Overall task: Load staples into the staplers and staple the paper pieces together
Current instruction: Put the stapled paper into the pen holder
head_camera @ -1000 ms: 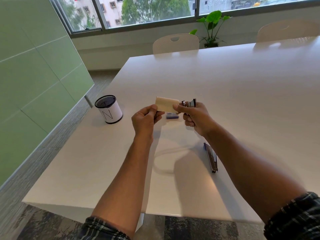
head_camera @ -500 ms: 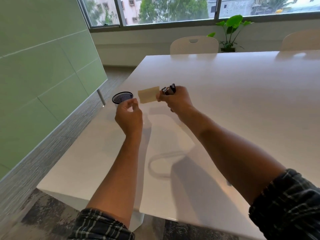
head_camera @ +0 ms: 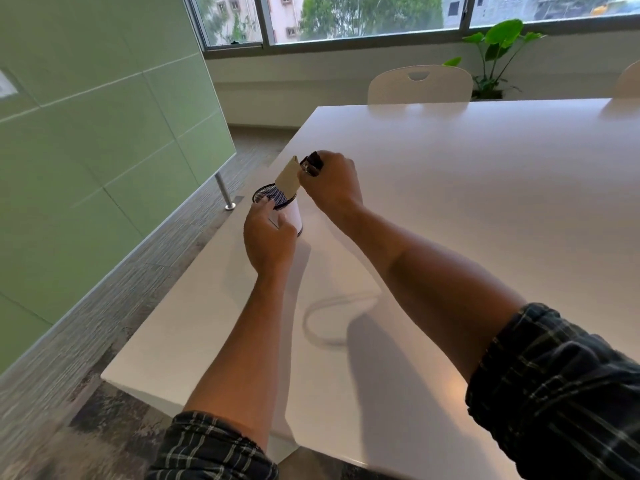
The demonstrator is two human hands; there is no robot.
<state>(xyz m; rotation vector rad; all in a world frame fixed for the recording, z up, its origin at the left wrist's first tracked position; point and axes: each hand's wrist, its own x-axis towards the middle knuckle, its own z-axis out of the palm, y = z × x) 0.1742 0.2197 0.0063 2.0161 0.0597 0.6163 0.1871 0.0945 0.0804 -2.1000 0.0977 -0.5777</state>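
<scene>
My right hand [head_camera: 330, 187] grips a small dark stapler [head_camera: 311, 163], and a beige piece of paper [head_camera: 289, 180] hangs from the stapler's jaws, tilted down over a cup. The cup is a white holder with a black mesh rim [head_camera: 287, 211], standing near the table's left edge. My left hand [head_camera: 268, 237] wraps around the near side of the holder and steadies it. The lower end of the paper sits just inside the holder's opening. The second stapler and the staple box are out of view.
The white table [head_camera: 467, 220] stretches to the right and back. Its left edge and a metal leg [head_camera: 225, 192] are close to the holder. A green partition wall [head_camera: 86, 150] stands at the left. White chairs [head_camera: 419, 84] and a potted plant [head_camera: 495, 60] are at the far side.
My view and both hands shifted left toward the holder. My left hand let go of the paper and took hold of the holder. My right hand carried the stapler and paper over its opening.
</scene>
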